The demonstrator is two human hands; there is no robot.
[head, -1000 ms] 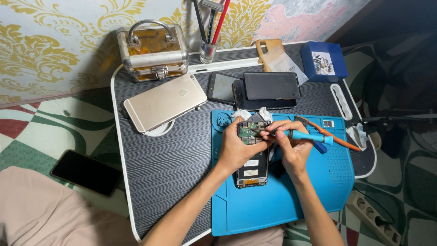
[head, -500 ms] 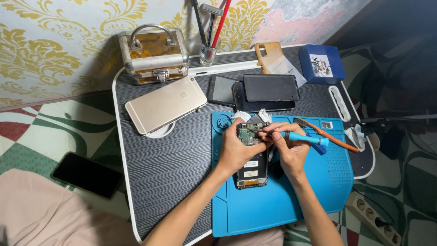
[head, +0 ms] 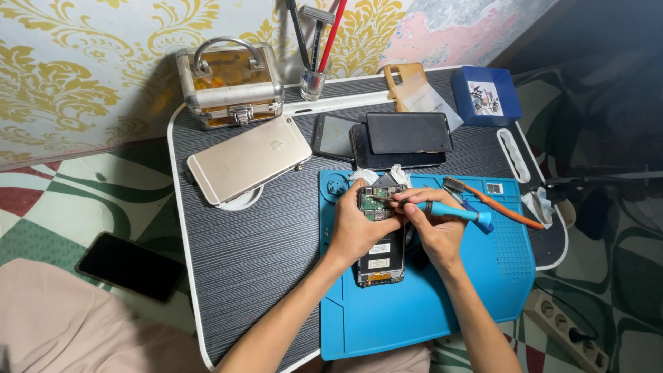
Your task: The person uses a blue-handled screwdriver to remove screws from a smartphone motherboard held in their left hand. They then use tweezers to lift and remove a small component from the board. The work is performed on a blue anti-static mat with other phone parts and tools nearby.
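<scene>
My left hand [head: 358, 228] wraps the left edge of an opened smartphone [head: 380, 238], back cover off, green circuit board [head: 373, 203] exposed at the top end. Fingers curled, clamped on the phone's side, thumb near the board. Phone lies lengthwise on the blue repair mat [head: 442, 297], top end pointing away from me.

My right hand [head: 435, 231] grips a blue-handled screwdriver [head: 452, 211], fingers closed round the shaft end, handle sticking out to the right. Tip sits on the circuit board, near its upper part; exact contact point too small to tell.

On the mat just right of my hands: an orange-handled brush [head: 494, 204], lying slanted. White crumpled bits [head: 400, 174] at the mat's top edge, beside the phone.

The mat sits on the right half of a dark wood-grain lap table [head: 248, 249] with a white rim. On the table's left part: a gold smartphone [head: 248, 159], face down, angled. Behind it, a metal case with handle [head: 230, 79]. A glass [head: 314, 79] with tools stands next to the case. Two dark phones [head: 387, 138] stacked, overlapping, above the mat. A tan phone cover [head: 407, 86] and a blue box [head: 485, 95] at the far right corner.

Off the table: a black phone [head: 130, 266] on the floor to the left, a power strip [head: 566, 330] at lower right.
</scene>
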